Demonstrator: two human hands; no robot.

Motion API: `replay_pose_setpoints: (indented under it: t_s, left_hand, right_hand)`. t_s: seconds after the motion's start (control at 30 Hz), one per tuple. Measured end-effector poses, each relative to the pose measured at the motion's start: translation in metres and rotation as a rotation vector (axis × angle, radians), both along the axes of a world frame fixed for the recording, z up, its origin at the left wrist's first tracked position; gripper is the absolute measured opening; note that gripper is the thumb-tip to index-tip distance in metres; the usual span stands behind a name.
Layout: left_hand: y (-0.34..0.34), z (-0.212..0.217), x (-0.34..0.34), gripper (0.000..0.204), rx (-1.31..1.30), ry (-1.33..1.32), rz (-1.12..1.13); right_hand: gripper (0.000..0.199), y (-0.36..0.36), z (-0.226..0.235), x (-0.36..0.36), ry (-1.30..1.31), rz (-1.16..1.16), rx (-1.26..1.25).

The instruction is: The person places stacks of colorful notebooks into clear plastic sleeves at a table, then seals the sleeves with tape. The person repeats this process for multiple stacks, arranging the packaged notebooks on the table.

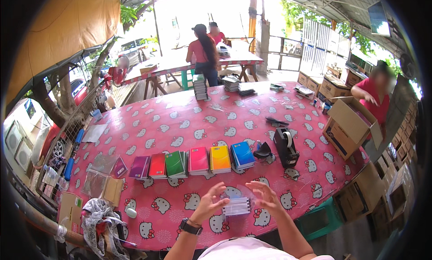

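Observation:
A short stack of small notebooks [236, 208], its page edges toward me, lies at the table's near side. What looks like clear plastic film shows around its far end. My left hand [209, 204], with a dark watch on the wrist, curves beside the stack's left edge, thumb and fingers apart. On the other side my right hand [266, 198] is also spread, fingers bent toward the stack. Beyond them runs a row of spiral notebook piles: purple [139, 167], red [157, 165], green [175, 163], pink [198, 159], yellow [219, 158] and blue [243, 155].
A black tape dispenser [286, 147] stands right of the row. Clear plastic bags [96, 181] lie left. An open carton [348, 127] leans at the right edge near a co-worker [375, 98]. Taller notebook stacks [200, 87] stand far off; two people work behind.

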State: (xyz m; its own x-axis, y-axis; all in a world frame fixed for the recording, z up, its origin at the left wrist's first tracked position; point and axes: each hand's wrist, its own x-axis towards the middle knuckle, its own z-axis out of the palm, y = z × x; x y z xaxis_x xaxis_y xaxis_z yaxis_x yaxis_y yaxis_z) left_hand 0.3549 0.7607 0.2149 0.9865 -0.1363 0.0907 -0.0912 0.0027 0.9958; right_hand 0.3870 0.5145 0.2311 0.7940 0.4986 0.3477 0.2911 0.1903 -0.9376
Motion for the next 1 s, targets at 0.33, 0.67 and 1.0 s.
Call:
replay_pose_setpoints:
  t_s: [0.33, 0.67, 1.0]
  left_hand:
    - [-0.016, -0.043, -0.027, 0.116, 0.063, -0.136, -0.076]
    - [-0.021, 0.008, -0.018, 0.071, 0.699, -0.559, 0.225]
    - [0.007, -0.008, -0.030, 0.024, 0.570, -0.577, 0.328]
  right_hand:
    - [0.077, 0.022, -0.073, -0.011, 0.001, -0.081, -0.344]
    - [0.082, -0.006, -0.053, 0.004, -0.152, -0.289, -0.413]
    - [0.046, 0.001, -0.026, 0.010, -0.530, -0.083, -0.525]
